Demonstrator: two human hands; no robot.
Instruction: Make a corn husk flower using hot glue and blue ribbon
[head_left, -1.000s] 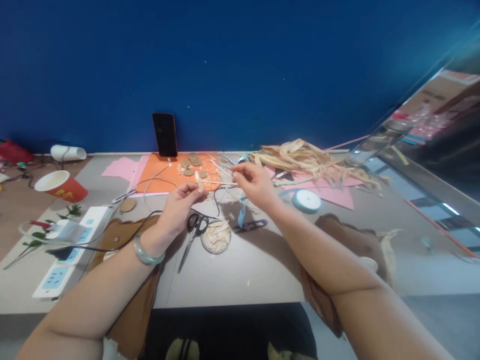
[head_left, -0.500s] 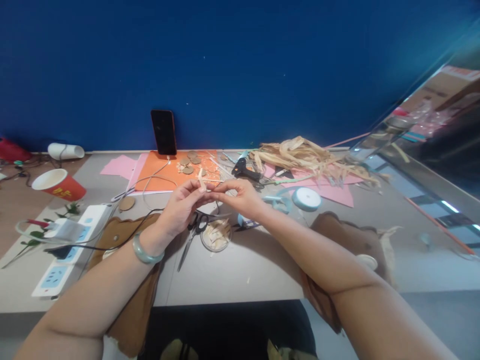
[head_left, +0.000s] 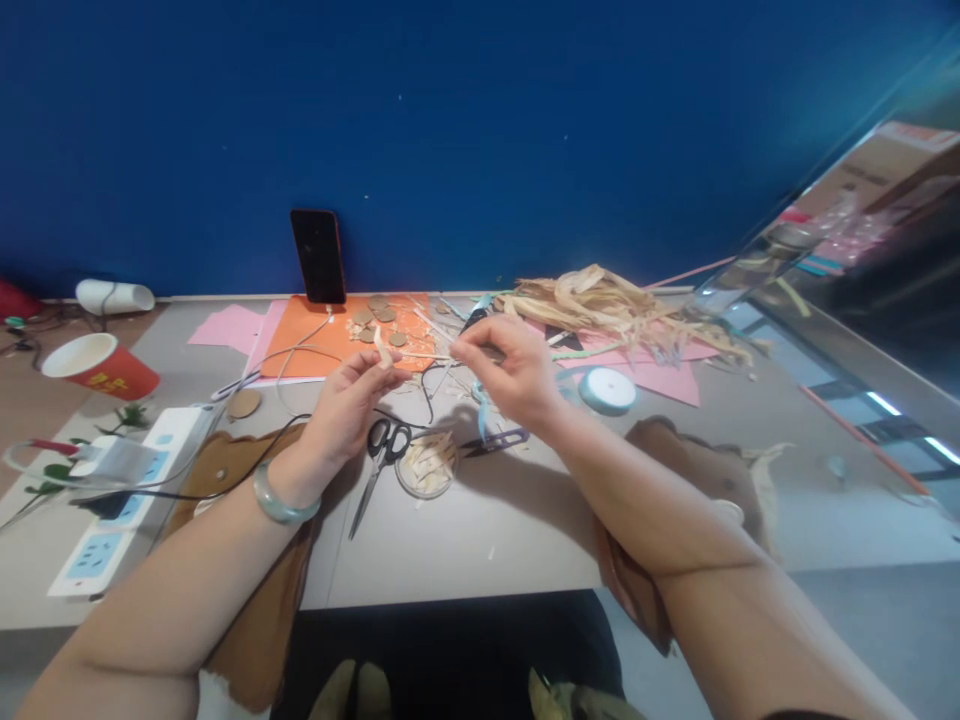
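Observation:
My left hand [head_left: 346, 402] pinches a small pale husk piece [head_left: 382, 350] above the grey table [head_left: 465, 530]. My right hand [head_left: 510, 375] is closed in a pinch on a thin pale strand [head_left: 429, 355] that stretches across to the left hand's piece. Both hands hover over black scissors [head_left: 379, 455] and a small round clear dish of husk scraps [head_left: 426, 465]. Behind them lies an orange sheet [head_left: 315, 345] with brown card discs [head_left: 379, 320].
A black phone [head_left: 318, 256] leans on the blue wall. A pile of dried husks [head_left: 615, 305] and pink paper [head_left: 667, 375] lie back right, by a pale blue ribbon roll [head_left: 606, 390]. A red paper cup [head_left: 97, 368], a power strip [head_left: 127, 490] and cables sit left.
My hands met at the centre half a second ago; now the right hand has drawn away to the right and up, pulling the thin strand out from the left hand's piece.

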